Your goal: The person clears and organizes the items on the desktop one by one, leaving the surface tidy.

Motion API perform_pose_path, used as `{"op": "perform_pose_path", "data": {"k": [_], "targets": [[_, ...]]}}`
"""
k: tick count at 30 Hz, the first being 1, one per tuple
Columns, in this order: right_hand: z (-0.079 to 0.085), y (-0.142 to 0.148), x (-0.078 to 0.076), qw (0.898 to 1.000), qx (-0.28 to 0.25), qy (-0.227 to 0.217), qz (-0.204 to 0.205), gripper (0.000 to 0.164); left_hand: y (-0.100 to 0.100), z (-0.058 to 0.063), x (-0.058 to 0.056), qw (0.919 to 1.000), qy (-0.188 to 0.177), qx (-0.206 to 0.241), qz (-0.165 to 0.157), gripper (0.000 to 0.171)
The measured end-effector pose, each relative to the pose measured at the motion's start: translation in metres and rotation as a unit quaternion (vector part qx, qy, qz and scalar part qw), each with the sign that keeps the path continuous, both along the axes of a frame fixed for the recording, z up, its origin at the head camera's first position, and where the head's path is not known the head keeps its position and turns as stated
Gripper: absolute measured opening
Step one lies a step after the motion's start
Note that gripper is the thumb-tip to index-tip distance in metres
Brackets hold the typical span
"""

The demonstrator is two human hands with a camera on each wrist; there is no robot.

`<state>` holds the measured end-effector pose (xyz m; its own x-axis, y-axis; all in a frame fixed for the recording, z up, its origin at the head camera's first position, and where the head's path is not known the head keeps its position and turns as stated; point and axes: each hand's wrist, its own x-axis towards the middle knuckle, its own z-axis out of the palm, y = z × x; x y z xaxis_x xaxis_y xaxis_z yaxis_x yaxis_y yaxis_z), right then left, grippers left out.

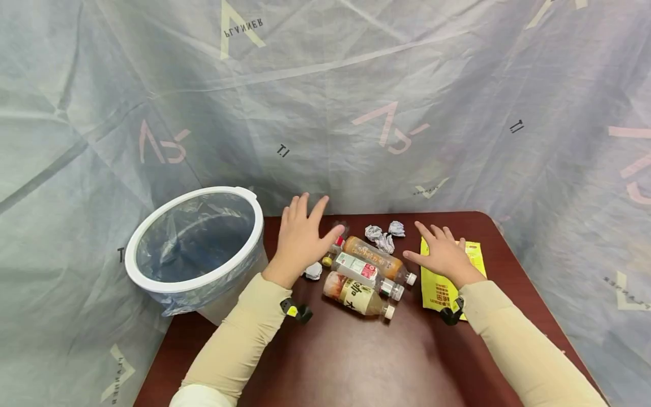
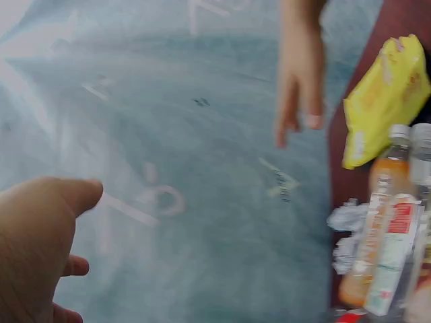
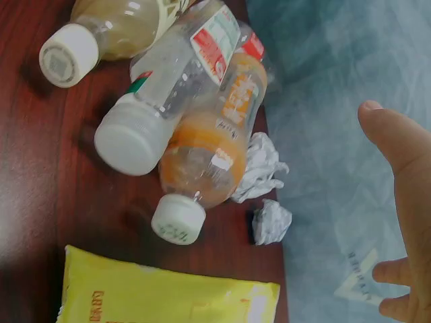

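My left hand [image 1: 301,240] is held over the table with its fingers spread, between the bin and the bottles, holding nothing. My right hand [image 1: 443,255] hovers with straight fingers over the yellow packet [image 1: 437,285], also holding nothing. Between the hands several plastic bottles lie on their sides with white caps: one with a cream label [image 1: 354,294], a clear one with a white and red label [image 1: 357,268], and an orange-tinted one [image 3: 210,151]. Crumpled paper balls [image 1: 385,242] lie behind them, and another paper ball [image 1: 312,271] sits near my left wrist.
A white-rimmed bin [image 1: 133,263] lined with a translucent bluish bag stands at the left of the dark red table [image 1: 356,362]. Grey printed sheeting [image 1: 325,113] hangs behind and along both sides. A yellow cap [image 1: 327,261] shows at the bottles' left end.
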<state>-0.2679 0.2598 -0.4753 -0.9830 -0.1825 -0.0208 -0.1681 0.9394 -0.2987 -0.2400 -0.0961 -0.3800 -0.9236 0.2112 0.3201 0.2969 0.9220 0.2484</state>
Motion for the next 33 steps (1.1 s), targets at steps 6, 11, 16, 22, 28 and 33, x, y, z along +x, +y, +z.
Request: {"op": "perform_pose_path", "data": {"k": [6,11,16,22,28,33], "targets": [[-0.011,0.017,0.0,1.0,-0.006,-0.001,-0.003,0.103,-0.029,0.037,0.025,0.9981,0.046,0.032,0.025,0.074],[-0.021,0.038,0.0,1.0,-0.005,0.005,-0.007,0.103,-0.064,0.052,0.042,0.9937,0.067,0.063,0.064,0.074],[-0.033,0.055,0.0,1.0,-0.009,-0.003,-0.019,0.104,-0.1,0.06,0.052,0.9873,0.086,0.073,0.112,0.074],[-0.041,0.072,0.002,0.999,-0.019,-0.003,-0.036,0.104,-0.149,0.059,0.074,0.9823,0.054,0.075,0.163,0.078],[-0.046,0.093,-0.001,0.998,-0.043,0.002,-0.051,0.101,-0.195,0.045,0.096,0.977,0.015,0.086,0.195,0.08],[-0.061,0.117,0.0,0.995,-0.067,-0.01,-0.068,0.1,-0.217,0.033,0.106,0.9744,-0.001,0.1,0.201,0.078]]}}
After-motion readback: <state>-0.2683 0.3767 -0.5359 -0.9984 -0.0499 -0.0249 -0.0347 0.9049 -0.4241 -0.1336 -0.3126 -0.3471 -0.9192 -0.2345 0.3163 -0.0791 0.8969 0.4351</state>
